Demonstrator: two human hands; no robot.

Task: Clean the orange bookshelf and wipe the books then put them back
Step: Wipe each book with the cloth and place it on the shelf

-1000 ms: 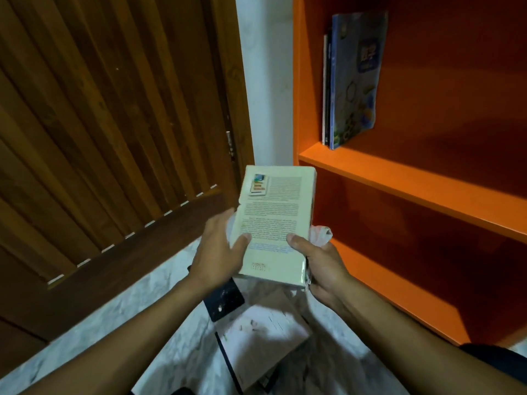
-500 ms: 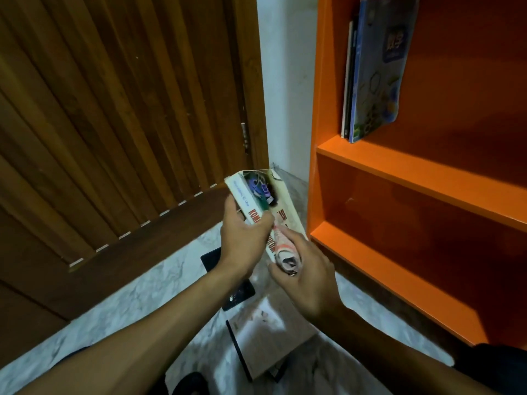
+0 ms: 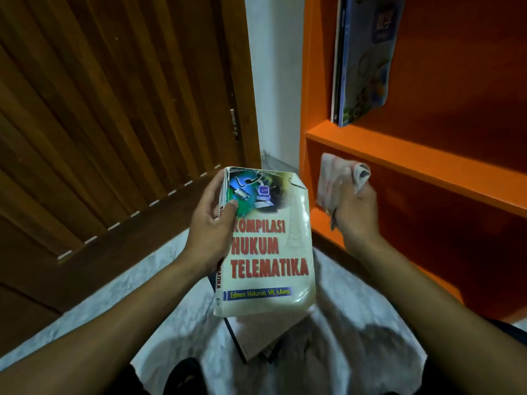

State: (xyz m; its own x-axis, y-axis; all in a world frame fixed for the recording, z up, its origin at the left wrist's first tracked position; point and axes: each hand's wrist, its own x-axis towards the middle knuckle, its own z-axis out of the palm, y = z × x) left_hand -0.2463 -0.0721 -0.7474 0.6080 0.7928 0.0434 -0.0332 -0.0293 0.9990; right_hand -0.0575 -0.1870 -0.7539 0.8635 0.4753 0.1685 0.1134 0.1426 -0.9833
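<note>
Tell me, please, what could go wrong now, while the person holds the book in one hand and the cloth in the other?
1. The left hand alone grips the book at its spine edge; it might slip onto the books on the floor.
2. The cover's top corner is already torn; the cloth in the right hand could catch it.
3. The leaning books on the shelf could topple if bumped.
</note>
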